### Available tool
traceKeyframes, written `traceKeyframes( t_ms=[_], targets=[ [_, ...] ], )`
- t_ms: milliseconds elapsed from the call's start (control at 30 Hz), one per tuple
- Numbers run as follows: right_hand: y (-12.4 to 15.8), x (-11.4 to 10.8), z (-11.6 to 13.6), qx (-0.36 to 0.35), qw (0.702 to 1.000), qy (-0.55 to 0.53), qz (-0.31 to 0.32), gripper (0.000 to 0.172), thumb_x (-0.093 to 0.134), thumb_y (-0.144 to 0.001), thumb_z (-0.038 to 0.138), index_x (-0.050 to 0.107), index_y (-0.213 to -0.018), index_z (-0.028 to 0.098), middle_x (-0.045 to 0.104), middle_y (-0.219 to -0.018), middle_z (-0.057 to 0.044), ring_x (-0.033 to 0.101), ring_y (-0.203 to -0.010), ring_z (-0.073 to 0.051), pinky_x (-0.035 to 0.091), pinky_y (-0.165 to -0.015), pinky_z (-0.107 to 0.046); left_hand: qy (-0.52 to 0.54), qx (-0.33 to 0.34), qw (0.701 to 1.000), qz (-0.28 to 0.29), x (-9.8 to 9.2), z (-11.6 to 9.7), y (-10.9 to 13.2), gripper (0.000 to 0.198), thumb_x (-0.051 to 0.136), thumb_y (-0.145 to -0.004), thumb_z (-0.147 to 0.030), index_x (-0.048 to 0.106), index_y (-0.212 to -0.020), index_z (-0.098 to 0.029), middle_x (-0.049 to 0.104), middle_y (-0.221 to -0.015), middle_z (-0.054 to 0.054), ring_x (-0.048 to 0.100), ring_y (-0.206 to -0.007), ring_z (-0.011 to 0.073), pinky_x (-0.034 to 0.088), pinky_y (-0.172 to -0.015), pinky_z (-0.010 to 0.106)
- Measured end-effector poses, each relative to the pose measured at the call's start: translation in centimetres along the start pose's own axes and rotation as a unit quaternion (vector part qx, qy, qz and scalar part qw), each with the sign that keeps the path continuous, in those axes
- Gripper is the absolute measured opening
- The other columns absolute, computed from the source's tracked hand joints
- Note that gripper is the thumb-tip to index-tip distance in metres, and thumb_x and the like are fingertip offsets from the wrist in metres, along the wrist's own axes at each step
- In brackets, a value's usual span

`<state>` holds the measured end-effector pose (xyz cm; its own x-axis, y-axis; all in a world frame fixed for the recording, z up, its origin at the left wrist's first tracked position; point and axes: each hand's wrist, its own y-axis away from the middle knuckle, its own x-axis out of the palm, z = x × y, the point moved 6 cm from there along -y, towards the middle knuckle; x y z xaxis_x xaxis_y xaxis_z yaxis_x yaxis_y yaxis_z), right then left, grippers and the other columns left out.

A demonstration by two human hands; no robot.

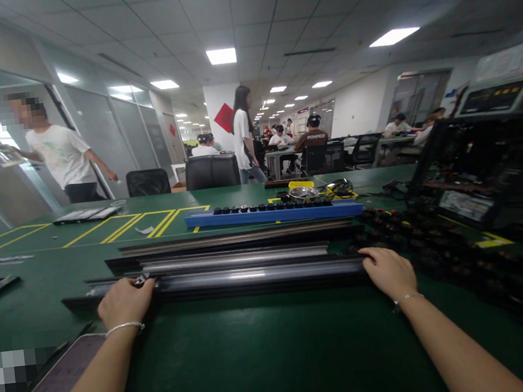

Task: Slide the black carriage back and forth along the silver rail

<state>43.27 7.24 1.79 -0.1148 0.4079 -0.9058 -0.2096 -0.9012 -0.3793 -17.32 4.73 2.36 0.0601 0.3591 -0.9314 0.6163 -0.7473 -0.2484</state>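
Head view: the left hand (125, 302) and the right hand (389, 270) each curl their fingers over one end of a long dark rail (251, 277), which lies crosswise on the green tabletop (269, 357). More rails (235, 258) lie just behind it, with a blue strip (273, 215) farther back.

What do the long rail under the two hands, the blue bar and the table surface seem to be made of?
The long rail, left hand and right hand at its ends, looks like metal: dark, with a polished strip mirroring light. The blue bar is likely plastic or painted metal: even colour. The table surface seems a matt green mat: little glare.
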Motion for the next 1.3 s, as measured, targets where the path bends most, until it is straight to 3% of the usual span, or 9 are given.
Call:
traceKeyframes(
  t_ms=[533, 800, 1300],
  targets=[
    [0.2, -0.3, 0.1, 0.004, 1.0, -0.006, -0.001, 0.039, 0.034, -0.077, 0.027, 0.064, -0.102, 0.026, 0.062, -0.112, -0.001, 0.051, -0.106, -0.02, 0.038, -0.087, -0.037, 0.019, 0.014, 1.0, 0.006, 0.1, -0.9, 0.4, 0.047, 0.04, -0.07, -0.054, 0.062, -0.089, -0.017, 0.064, -0.1, 0.015, 0.055, -0.099, 0.032, 0.03, -0.094, 0.047],
    [0.1, -0.2, 0.0, -0.002, 1.0, -0.005, -0.001, 0.039, 0.035, -0.077, 0.027, 0.064, -0.102, 0.026, 0.062, -0.112, -0.001, 0.052, -0.106, -0.02, 0.038, -0.087, -0.036, 0.017, 0.03, 0.999, 0.01, 0.5, -1.0, 0.2, 0.041, 0.043, -0.069, -0.054, 0.06, -0.081, -0.019, 0.066, -0.095, 0.011, 0.056, -0.095, 0.0332, 0.033, -0.089, 0.048],
    [0.1, -0.1, 0.0, -0.003, 1.0, 0.006, 0.0, 0.039, 0.034, -0.077, 0.027, 0.064, -0.103, 0.026, 0.062, -0.113, -0.001, 0.051, -0.106, -0.02, 0.039, -0.086, -0.036, 0.021, 0.037, 0.999, 0.018, 0.0, -1.9, 1.2, 0.044, 0.04, -0.072, -0.051, 0.063, -0.087, -0.017, 0.065, -0.097, 0.017, 0.057, -0.097, 0.0325, 0.035, -0.088, 0.046]
  ],
)
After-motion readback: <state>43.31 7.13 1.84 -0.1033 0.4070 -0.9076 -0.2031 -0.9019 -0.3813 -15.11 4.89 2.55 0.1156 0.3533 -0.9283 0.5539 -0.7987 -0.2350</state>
